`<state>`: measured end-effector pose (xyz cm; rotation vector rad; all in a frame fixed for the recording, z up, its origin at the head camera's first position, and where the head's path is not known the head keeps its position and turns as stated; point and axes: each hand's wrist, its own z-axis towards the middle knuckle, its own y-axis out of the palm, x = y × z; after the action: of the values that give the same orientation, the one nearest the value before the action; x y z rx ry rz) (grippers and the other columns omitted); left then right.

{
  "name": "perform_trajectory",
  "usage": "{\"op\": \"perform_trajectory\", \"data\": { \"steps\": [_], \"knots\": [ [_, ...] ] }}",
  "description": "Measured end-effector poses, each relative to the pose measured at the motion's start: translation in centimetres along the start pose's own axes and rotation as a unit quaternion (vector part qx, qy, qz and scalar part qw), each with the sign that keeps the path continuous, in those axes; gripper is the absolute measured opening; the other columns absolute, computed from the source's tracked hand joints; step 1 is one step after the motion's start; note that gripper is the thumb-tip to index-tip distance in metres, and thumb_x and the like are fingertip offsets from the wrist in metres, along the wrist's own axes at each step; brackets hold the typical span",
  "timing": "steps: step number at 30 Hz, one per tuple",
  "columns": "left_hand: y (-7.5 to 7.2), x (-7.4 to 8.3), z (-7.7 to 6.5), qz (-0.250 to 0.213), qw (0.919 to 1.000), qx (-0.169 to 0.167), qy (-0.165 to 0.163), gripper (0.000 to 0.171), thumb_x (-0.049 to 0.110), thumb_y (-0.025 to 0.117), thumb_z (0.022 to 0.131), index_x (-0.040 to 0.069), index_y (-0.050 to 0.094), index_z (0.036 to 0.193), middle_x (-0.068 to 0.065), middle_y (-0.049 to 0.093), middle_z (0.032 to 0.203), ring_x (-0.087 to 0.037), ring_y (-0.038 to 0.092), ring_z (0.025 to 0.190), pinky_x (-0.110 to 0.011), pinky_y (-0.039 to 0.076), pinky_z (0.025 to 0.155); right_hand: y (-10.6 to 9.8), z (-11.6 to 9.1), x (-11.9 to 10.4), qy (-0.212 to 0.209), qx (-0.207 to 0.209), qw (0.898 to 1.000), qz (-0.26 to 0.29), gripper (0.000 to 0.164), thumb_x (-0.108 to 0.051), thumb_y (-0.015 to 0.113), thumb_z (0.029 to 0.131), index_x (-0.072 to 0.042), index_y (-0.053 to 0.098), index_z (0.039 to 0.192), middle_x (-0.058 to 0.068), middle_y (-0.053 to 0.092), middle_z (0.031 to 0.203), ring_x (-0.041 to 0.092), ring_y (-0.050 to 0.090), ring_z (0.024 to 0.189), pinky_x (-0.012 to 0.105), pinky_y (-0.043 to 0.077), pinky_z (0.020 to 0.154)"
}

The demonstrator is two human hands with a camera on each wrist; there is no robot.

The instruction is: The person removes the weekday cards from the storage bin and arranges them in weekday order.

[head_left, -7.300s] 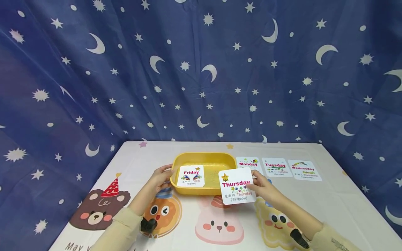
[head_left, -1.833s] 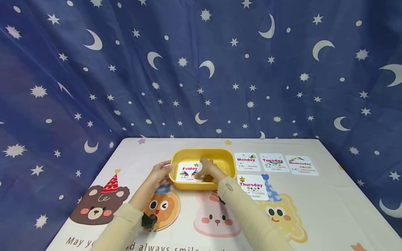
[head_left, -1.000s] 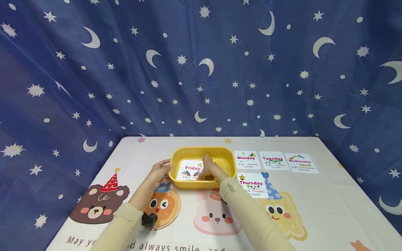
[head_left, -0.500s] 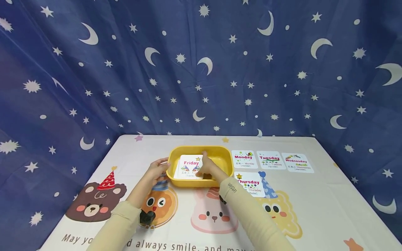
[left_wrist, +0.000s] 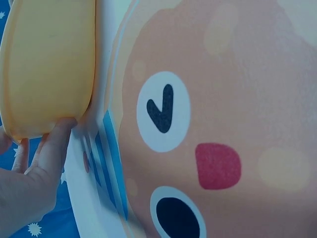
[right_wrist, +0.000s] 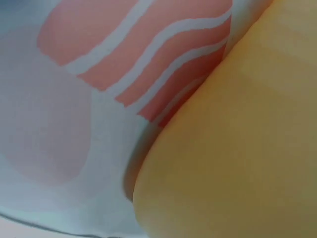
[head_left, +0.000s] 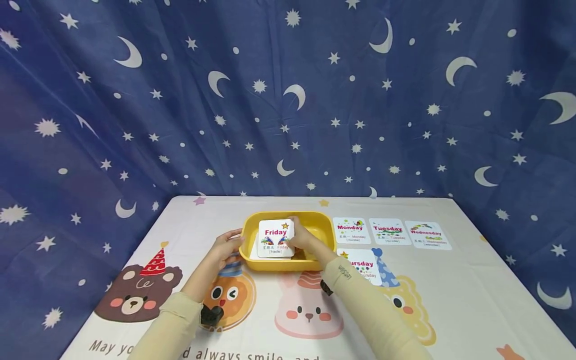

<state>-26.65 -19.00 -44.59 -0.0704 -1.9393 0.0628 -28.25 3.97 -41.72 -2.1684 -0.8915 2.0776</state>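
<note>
A yellow tray (head_left: 270, 265) stands on the table; its outer wall fills much of both wrist views. My left hand (head_left: 227, 246) holds the tray's left end, and in the left wrist view its fingers (left_wrist: 54, 148) lie against the tray's underside and end. Inside the tray, my right hand (head_left: 307, 240) pinches the right edge of a white "Friday" word card (head_left: 275, 237), lifted and tipped toward me. Another white card edge (head_left: 254, 250) shows beneath it. The right wrist view shows no fingers.
Right of the tray, Monday (head_left: 351, 231), Tuesday (head_left: 389, 232) and Wednesday (head_left: 427, 235) cards lie in a row. A Thursday card (head_left: 360, 265) lies below Monday, partly behind my right sleeve (head_left: 360, 305). A starry blue curtain (head_left: 288, 100) hangs behind the table.
The Thursday card went from my right hand to the table below Monday. My right hand then reached into the tray and raised the Friday card off the cards there. My left hand stayed.
</note>
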Motion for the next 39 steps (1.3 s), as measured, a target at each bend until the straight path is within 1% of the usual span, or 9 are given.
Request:
{"op": "perform_trajectory", "data": {
  "steps": [2,3,7,9,13,17,25,32,39],
  "knots": [
    [0.0,0.0,0.1,0.002,1.0,0.001,0.0,0.049,0.012,0.048,0.098,0.003,0.034,0.144,-0.026,0.04,0.142,-0.016,0.063,0.092,-0.032,0.058,0.077,0.6,2.1,1.0,0.026,0.013,1.0,-0.009,0.068,0.024,0.049,0.082,-0.004,0.019,0.136,0.028,0.05,0.116,0.026,0.056,0.079,0.024,0.051,0.057],
    [0.0,-0.1,0.1,0.002,1.0,0.002,-0.001,0.049,0.012,0.048,0.098,0.003,0.034,0.144,-0.026,0.04,0.142,-0.016,0.063,0.092,-0.032,0.058,0.076,0.6,2.2,0.8,0.031,0.015,0.999,-0.007,0.068,0.026,0.048,0.08,-0.003,0.019,0.135,0.03,0.049,0.115,0.027,0.056,0.078,0.026,0.052,0.056],
    [0.0,-0.2,0.2,0.003,1.0,0.002,-0.001,0.048,0.011,0.048,0.098,0.004,0.035,0.143,-0.026,0.04,0.142,-0.017,0.063,0.092,-0.033,0.058,0.076,-0.2,2.8,2.9,-0.031,-0.011,0.999,0.013,0.066,0.021,0.048,0.082,-0.001,0.016,0.136,0.033,0.047,0.113,0.031,0.059,0.083,0.03,0.055,0.059],
    [0.0,-0.3,0.3,0.002,1.0,0.005,-0.002,0.048,0.011,0.049,0.097,0.004,0.036,0.143,-0.025,0.041,0.141,-0.017,0.063,0.091,-0.032,0.058,0.075,-0.5,2.5,2.7,-0.025,-0.018,0.999,0.027,0.068,0.021,0.047,0.083,-0.004,0.015,0.137,0.032,0.047,0.115,0.03,0.059,0.082,0.031,0.055,0.058],
    [0.1,-0.3,0.3,0.004,1.0,0.008,-0.003,0.048,0.012,0.05,0.097,0.005,0.037,0.142,-0.025,0.042,0.14,-0.017,0.063,0.091,-0.031,0.059,0.073,-0.9,2.1,2.0,-0.008,-0.028,0.998,0.048,0.067,0.019,0.044,0.085,-0.011,0.017,0.139,0.028,0.046,0.121,0.028,0.06,0.086,0.038,0.058,0.068],
    [0.1,-0.3,0.3,0.005,0.9999,0.012,-0.004,0.047,0.013,0.05,0.097,0.005,0.037,0.142,-0.025,0.042,0.14,-0.017,0.063,0.092,-0.03,0.059,0.072,-1.2,1.6,1.6,-0.004,-0.019,0.999,0.05,0.063,0.016,0.044,0.088,-0.012,0.02,0.138,0.026,0.045,0.125,0.03,0.061,0.091,0.044,0.058,0.076],
    [0.2,-0.1,0.4,0.004,0.9998,0.017,-0.01,0.047,0.012,0.05,0.097,0.006,0.038,0.142,-0.024,0.043,0.141,-0.019,0.063,0.095,-0.032,0.058,0.074,-2.3,0.4,1.2,-0.014,0.003,0.999,0.049,0.052,0.01,0.043,0.092,-0.01,0.023,0.136,0.028,0.051,0.11,0.029,0.062,0.084,0.037,0.058,0.064],
    [0.2,0.0,0.3,0.008,0.9998,0.019,-0.006,0.046,0.012,0.049,0.098,0.006,0.037,0.142,-0.024,0.043,0.14,-0.024,0.062,0.101,-0.032,0.058,0.074,-3.8,-1.1,1.2,-0.037,-0.012,0.999,0.029,0.049,0.007,0.043,0.095,-0.011,0.025,0.137,0.03,0.052,0.115,0.028,0.063,0.09,0.034,0.057,0.064],
    [0.1,0.1,0.0,0.008,0.9998,0.019,-0.006,0.046,0.013,0.049,0.098,0.006,0.038,0.142,-0.023,0.043,0.14,-0.015,0.062,0.089,-0.029,0.058,0.071,-5.3,-3.3,1.2,-0.041,-0.012,0.999,0.012,0.047,0.003,0.045,0.095,-0.01,0.025,0.136,0.029,0.057,0.116,0.027,0.064,0.091,0.033,0.057,0.066]
  ]
}}
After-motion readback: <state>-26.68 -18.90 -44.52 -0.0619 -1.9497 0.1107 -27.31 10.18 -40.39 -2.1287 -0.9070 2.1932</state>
